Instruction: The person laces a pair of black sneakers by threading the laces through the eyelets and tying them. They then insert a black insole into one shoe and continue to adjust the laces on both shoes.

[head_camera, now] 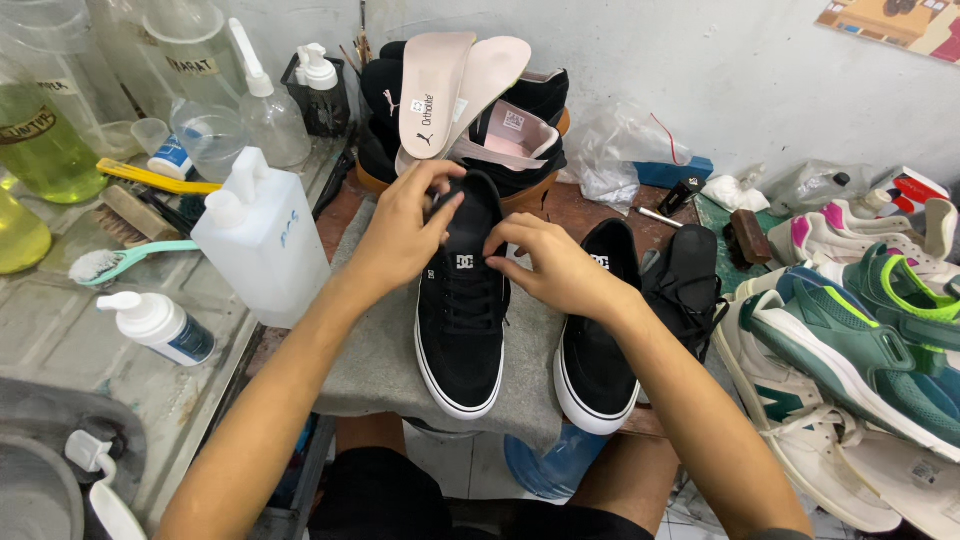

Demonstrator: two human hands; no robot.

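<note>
1. The left hand [400, 235] curls over the mouth of a black suede low-top shoe with a white sole [462, 305], fingers pinching at its tongue; the fingertips hide what they grip.
2. The right hand [553, 265] pinches the shoe's right edge near the laces.
3. The shoe lies mid-desk on a grey cloth [380, 360].
4. A matching black shoe [597, 350] sits just right, partly covered by the right wrist.
5. A white plastic jug [262, 240] stands left.

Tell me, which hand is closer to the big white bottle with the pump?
Left. The left hand grips the tongue of the black shoe right beside the white bottle. The right hand is on the shoe's far side, farther from the bottle.
</note>
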